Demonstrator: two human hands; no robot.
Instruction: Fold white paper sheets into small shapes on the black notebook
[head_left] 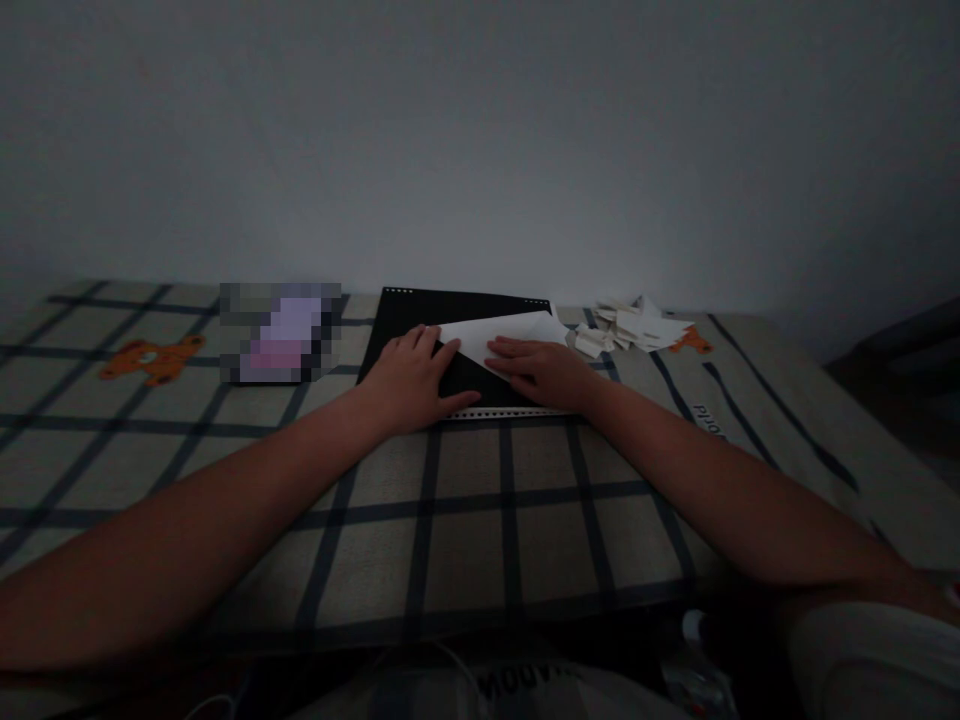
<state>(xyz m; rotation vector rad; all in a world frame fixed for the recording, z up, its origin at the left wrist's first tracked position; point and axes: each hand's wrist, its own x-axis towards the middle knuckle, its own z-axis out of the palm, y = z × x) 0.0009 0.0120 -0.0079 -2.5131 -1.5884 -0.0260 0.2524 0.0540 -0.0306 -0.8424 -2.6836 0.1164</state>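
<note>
A white sheet of paper (501,331), folded to a point, lies on a black pad with punched edges (420,312). My left hand (412,380) rests flat on the pad's left part, fingertips touching the paper's left point. My right hand (541,368) presses flat on the paper's lower right part, fingers pointing left. Neither hand grips anything.
The pad lies on a plaid cloth (465,500) with dark stripes and orange bear prints (154,358). A heap of small folded paper pieces (634,325) sits just right of the pad. A blurred-out pale object (281,332) is to the left. A plain wall rises behind.
</note>
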